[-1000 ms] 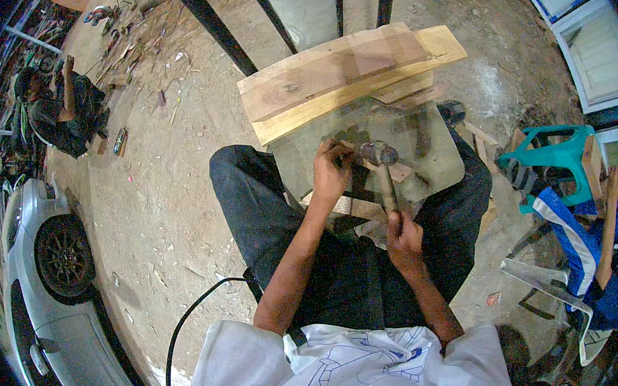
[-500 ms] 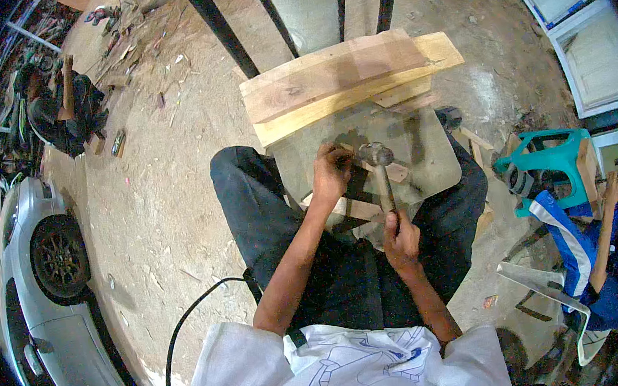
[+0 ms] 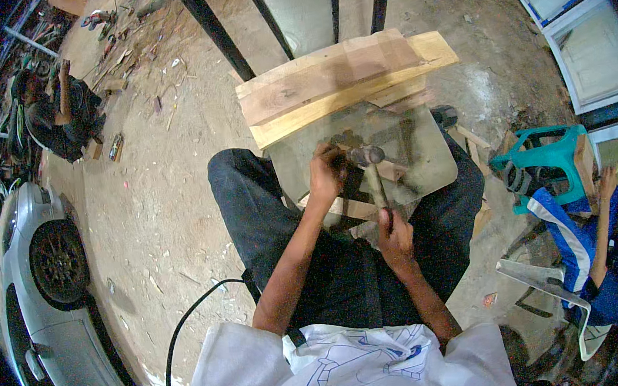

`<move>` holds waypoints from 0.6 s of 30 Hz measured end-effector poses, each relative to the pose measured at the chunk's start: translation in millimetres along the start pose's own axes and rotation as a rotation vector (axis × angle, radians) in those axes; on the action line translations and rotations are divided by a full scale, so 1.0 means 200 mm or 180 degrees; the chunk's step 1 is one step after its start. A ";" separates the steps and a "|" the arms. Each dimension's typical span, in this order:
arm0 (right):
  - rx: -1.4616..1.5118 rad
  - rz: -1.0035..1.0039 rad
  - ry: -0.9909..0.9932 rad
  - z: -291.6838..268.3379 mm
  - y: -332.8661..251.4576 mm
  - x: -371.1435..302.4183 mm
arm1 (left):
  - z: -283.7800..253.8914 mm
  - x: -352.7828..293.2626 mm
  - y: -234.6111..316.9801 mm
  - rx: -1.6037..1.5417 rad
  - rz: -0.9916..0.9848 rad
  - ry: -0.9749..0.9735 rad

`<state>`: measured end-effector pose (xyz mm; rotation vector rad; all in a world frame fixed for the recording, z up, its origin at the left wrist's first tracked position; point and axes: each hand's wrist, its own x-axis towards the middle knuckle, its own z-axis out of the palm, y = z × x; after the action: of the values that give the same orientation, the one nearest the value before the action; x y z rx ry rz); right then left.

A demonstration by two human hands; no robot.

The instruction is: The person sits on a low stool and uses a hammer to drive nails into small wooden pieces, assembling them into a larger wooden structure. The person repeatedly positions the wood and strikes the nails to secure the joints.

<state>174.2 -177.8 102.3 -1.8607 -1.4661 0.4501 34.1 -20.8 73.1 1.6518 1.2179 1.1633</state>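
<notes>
A hammer (image 3: 375, 184) is in my right hand (image 3: 396, 235), whose fingers wrap round the lower handle. Its metal head is close to my left hand (image 3: 328, 170), over a small piece of wood. The left fingers are curled together; whatever they hold is too dark and small to make out. Beneath both hands lies a flat greyish seat-like panel (image 3: 433, 157) between my knees. Along its far edge rest a reddish-brown board (image 3: 313, 81) and a paler yellow board (image 3: 316, 115). Another light wood piece (image 3: 351, 207) sits below the left hand.
Black metal legs (image 3: 211, 27) stand beyond the boards. A silver car (image 3: 71, 350) is at left, with a seated person (image 3: 56, 117) farther up. On the right are a green plastic stool (image 3: 563, 165) and another person (image 3: 614, 268) working. Wood scraps litter the dirt floor.
The hammer head has shifted slightly left, closer to my left hand. My right hand moved a little with it, and the whole view shifted slightly.
</notes>
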 end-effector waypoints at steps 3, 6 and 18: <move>-0.0019 0.0472 -0.0442 -0.08 -0.04 -0.01 | -0.01 0.03 0.05 0.0247 0.0099 -0.0034; 0.0294 0.0500 -0.0240 -0.08 -0.08 0.00 | -0.01 0.01 0.07 0.0213 0.0029 0.0050; 0.0071 0.0185 -0.0035 -0.04 -0.07 0.02 | 0.00 0.05 0.04 0.0003 -0.0099 -0.0074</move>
<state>171.2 -175.4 118.3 -1.8898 -1.4117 0.5032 37.7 -12.7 82.9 1.6371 1.2257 1.1217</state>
